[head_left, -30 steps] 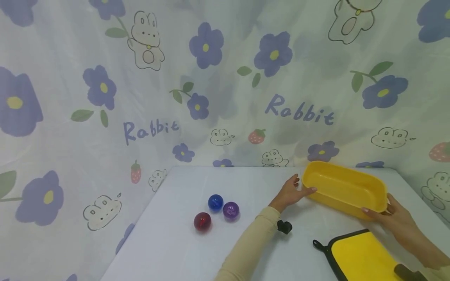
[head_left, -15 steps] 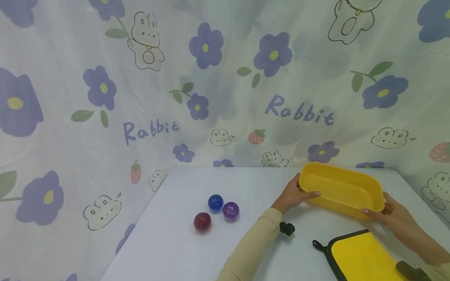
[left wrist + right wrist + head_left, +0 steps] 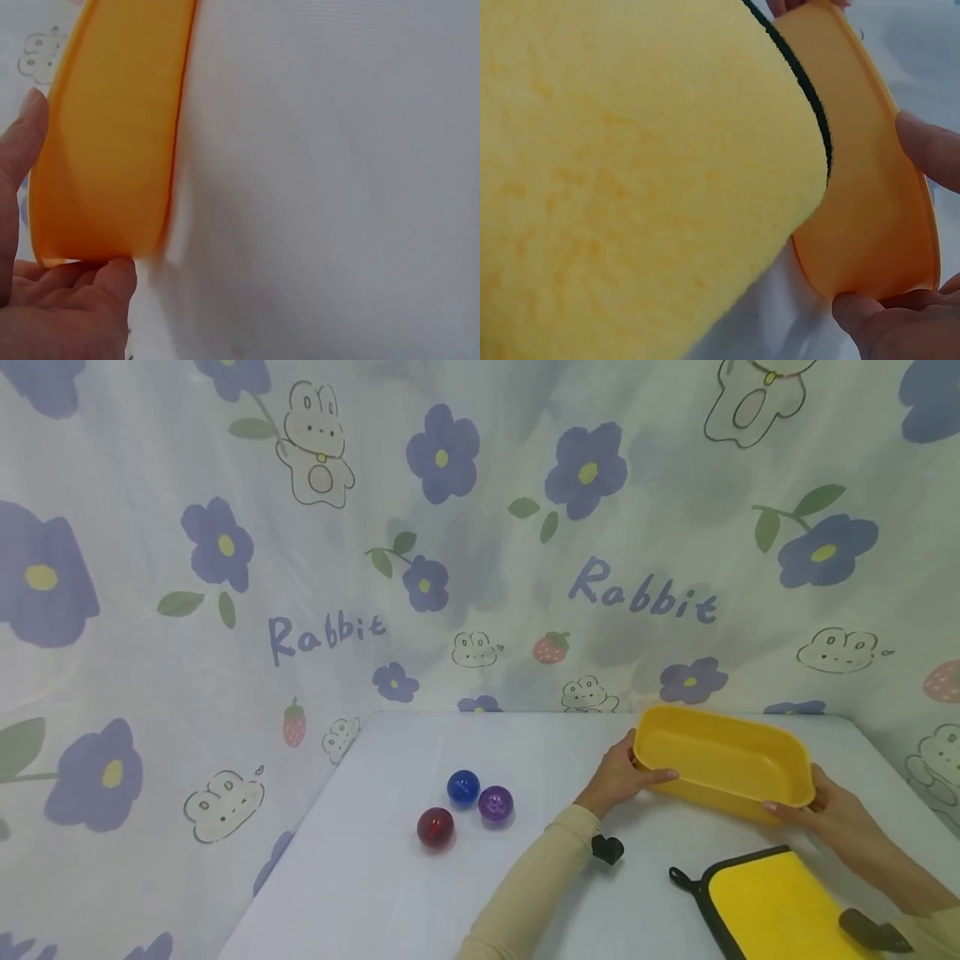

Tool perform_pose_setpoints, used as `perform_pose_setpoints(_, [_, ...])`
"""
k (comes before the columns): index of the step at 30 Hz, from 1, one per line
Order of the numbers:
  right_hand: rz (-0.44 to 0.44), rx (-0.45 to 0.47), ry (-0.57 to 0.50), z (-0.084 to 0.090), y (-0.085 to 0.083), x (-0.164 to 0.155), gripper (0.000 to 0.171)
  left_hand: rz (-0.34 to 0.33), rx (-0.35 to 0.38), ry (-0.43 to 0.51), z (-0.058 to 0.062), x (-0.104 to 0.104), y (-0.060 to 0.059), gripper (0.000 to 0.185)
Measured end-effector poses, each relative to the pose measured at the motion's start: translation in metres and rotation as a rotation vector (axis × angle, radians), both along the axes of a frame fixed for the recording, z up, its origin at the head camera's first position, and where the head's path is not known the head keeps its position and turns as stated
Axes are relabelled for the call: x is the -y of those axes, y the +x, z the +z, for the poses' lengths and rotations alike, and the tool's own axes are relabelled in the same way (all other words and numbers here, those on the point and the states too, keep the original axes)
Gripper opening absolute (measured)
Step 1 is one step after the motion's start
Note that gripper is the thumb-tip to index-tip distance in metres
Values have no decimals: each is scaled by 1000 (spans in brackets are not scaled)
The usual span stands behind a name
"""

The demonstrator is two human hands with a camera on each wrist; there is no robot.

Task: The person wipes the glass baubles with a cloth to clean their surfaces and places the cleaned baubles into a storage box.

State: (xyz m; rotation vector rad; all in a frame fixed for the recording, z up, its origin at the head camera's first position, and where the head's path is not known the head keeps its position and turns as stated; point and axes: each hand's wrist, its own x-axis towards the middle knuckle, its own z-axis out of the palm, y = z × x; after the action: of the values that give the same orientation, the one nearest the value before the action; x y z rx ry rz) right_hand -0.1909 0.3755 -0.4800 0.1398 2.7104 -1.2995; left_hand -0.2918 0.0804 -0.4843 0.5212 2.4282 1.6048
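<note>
Cloth: yellow cloth (image 3: 780,906) with dark edging at the tabletop's (image 3: 525,893) near right corner.
Balls: red ball (image 3: 435,827), purple ball (image 3: 496,803) and blue ball (image 3: 462,787), clustered left of centre.
Tray: yellow tray (image 3: 723,762), toward the far right edge, long axis running left to right.
Left hand: left hand (image 3: 618,774) grips the tray's left end.
Right hand: right hand (image 3: 832,802) grips its right end.
Nearer: each hand holds its own end, neither closer.

Three small glossy balls: one red (image 3: 435,827), one blue (image 3: 462,787), one purple (image 3: 496,804). One oblong yellow plastic tub (image 3: 722,762). One yellow cloth with black edging (image 3: 772,906). Two hands.
</note>
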Motion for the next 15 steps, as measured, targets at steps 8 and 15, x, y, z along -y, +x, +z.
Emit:
perform_pose_setpoints(8, [15,-17,11,4,-5,11,103,22,-24,-16,0,13,1,60])
perform_pose_setpoints(15, [36,-38,3,5,-5,21,99,49,-34,-32,-3,25,4,59])
